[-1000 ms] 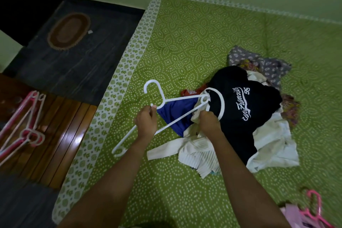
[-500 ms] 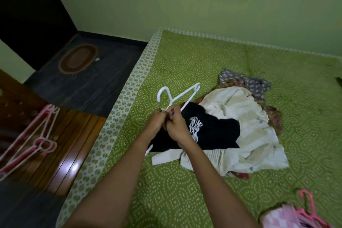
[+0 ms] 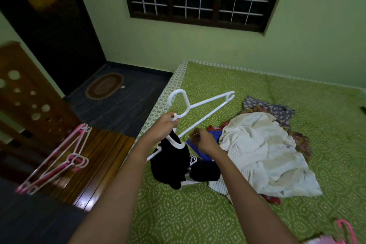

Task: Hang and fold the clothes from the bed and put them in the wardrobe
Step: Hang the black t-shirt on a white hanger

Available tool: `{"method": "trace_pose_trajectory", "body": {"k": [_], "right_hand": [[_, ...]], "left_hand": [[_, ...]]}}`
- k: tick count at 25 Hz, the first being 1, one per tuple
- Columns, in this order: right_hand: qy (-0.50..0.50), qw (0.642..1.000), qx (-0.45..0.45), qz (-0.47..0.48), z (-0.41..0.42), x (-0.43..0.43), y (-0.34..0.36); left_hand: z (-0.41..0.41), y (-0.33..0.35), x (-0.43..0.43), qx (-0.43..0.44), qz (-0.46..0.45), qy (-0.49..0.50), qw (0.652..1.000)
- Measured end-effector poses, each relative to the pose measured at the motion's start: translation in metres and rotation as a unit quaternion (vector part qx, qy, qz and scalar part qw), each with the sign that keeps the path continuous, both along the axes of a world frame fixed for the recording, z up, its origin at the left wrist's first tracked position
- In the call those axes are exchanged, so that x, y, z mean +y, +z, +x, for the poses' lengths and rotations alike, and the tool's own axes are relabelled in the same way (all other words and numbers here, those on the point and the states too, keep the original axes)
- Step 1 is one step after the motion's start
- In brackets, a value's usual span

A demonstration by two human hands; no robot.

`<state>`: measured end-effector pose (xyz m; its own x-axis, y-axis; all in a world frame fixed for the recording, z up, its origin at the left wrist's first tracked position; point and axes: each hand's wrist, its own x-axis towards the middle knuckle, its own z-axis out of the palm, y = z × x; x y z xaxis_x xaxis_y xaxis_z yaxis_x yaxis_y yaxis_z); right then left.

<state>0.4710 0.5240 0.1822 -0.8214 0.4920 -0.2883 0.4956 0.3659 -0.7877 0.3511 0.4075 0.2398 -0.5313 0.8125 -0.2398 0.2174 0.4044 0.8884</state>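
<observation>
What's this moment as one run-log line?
step: hanging black shirt | left hand: grips white hanger below hook | right hand: beside hanger, grip unclear | clothes pile: on bed

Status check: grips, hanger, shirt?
Left grip holds white hanger at its neck. Right grip curled beside the bar, blurred, hold unclear. Black T-shirt half on, one end bare. Nothing blocking.

A white hanger (image 3: 210, 100) is gripped at its neck by the left hand (image 3: 165, 127) above the green bed (image 3: 198, 214). A black T-shirt (image 3: 170, 162) is hung on it. The right hand (image 3: 204, 141) is seen blurred just beside.
</observation>
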Motion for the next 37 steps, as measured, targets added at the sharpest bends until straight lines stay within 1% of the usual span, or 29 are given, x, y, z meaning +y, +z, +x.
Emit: {"method": "trace_pose_trajectory", "body": {"k": [2,3,5,7,9,11,13,15,18,19,20,22,23,25,26,27,28,29,30,31,32,33,34,36,37], "right_hand": [[0.065,0.998,0.001,0.000,-0.006,-0.011,0.005],[0.080,0.997,0.004,-0.005,-0.011,-0.016,0.007],[0.087,0.994,0.018,-0.068,-0.015,-0.031,0.015],[0.101,0.984,-0.005,-0.150,-0.013,-0.043,0.022],[0.100,0.976,-0.020,-0.192,-0.015,-0.050,0.021],[0.084,0.971,0.025,-0.223,-0.018,-0.056,0.015],[0.083,0.956,0.053,-0.275,-0.023,-0.063,0.006],[0.082,0.947,0.037,-0.307,-0.024,-0.067,-0.001],[0.098,0.953,-0.025,-0.287,-0.020,-0.061,-0.003],[0.101,0.954,-0.052,-0.277,-0.019,-0.055,-0.007],[0.114,0.959,-0.082,-0.246,-0.016,-0.050,-0.008],[0.160,0.965,-0.161,-0.131,-0.013,-0.033,-0.020],[0.164,0.963,-0.204,-0.064,-0.012,-0.027,-0.029],[0.176,0.936,-0.291,0.094,-0.003,-0.020,-0.044],[0.160,0.916,-0.330,0.165,0.002,-0.018,-0.049],[0.117,0.904,-0.347,0.222,0.009,-0.016,-0.053],[0.053,0.906,-0.337,0.251,0.018,-0.013,-0.054],[0.000,0.913,-0.316,0.258,0.026,-0.007,-0.055],[-0.044,0.934,-0.282,0.216,0.034,0.002,-0.051],[-0.090,0.965,-0.219,0.116,0.041,0.016,-0.044],[-0.136,0.979,-0.150,-0.006,0.048,0.028,-0.034],[-0.177,0.974,-0.105,-0.095,0.055,0.039,-0.024],[-0.212,0.964,-0.068,-0.142,0.063,0.048,-0.011],[-0.268,0.942,0.013,-0.203,0.073,0.061,0.012],[-0.289,0.923,0.063,-0.248,0.076,0.068,0.019]], "left_hand": [[-0.003,0.017,-0.005,-0.002,0.006,-0.019,1.000],[-0.004,0.024,-0.007,-0.005,0.012,-0.024,1.000],[-0.006,0.032,-0.012,-0.007,0.025,-0.027,0.999],[-0.009,0.038,-0.018,-0.007,0.029,-0.028,0.999],[-0.010,0.040,-0.022,-0.004,0.027,-0.031,0.999],[-0.013,0.043,-0.026,0.002,0.027,-0.030,0.999],[-0.015,0.045,-0.030,0.016,0.035,-0.034,0.999],[-0.017,0.046,-0.032,0.016,0.041,-0.037,0.998],[-0.018,0.043,-0.032,0.011,0.039,-0.034,0.999],[-0.019,0.040,-0.031,0.009,0.037,-0.035,0.999],[-0.019,0.039,-0.031,0.009,0.034,-0.036,0.999],[-0.019,0.036,-0.028,0.009,0.030,-0.042,0.999],[-0.019,0.035,-0.026,0.007,0.030,-0.043,0.999],[-0.018,0.036,-0.020,0.004,0.037,-0.044,0.998],[-0.017,0.038,-0.017,0.003,0.042,-0.045,0.998],[-0.017,0.039,-0.015,0.004,0.045,-0.045,0.998],[-0.019,0.038,-0.013,0.009,0.045,-0.042,0.998],[-0.020,0.036,-0.012,0.015,0.042,-0.038,0.998],[-0.023,0.032,-0.012,0.020,0.036,-0.032,0.999],[-0.025,0.028,-0.012,0.028,0.031,-0.026,0.999],[-0.027,0.023,-0.012,0.035,0.026,-0.017,0.999],[-0.028,0.019,-0.012,0.039,0.023,-0.010,0.999],[-0.027,0.015,-0.011,0.039,0.024,-0.008,0.999],[-0.025,0.008,-0.009,0.033,0.026,-0.004,0.999],[-0.022,0.007,-0.008,0.027,0.028,-0.002,0.999]]}}
